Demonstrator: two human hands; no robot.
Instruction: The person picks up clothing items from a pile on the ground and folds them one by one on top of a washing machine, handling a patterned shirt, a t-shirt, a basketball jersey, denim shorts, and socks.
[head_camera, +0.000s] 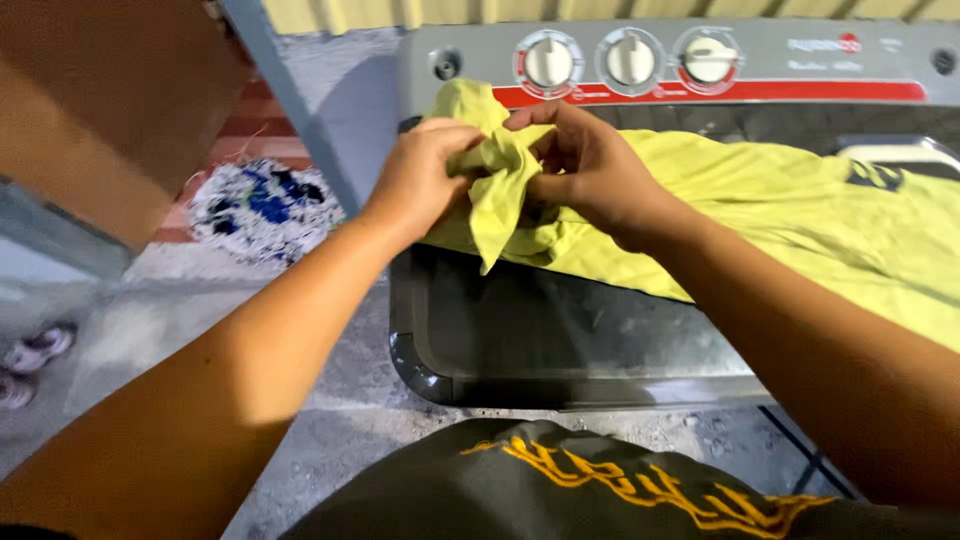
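Both the left hand (425, 175) and right hand (580, 165) pinch a bunched fold of the yellow-green cotton shirt (780, 215) at centre frame, and loosening either grip could let it slide off the dark grey washing-machine lid (540, 335).

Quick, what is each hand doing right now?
Left hand: closed, pinching a bunched part of the yellow cloth.
Right hand: closed, gripping the same bunch.

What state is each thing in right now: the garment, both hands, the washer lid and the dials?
Yellow garment: spread over the washer, one end bunched.
Left hand: clenched on the bunched end.
Right hand: gripping the same bunch.
Washer lid: closed, garment lying on it.
Three dials: settings unreadable.
Rug: flat on the floor.
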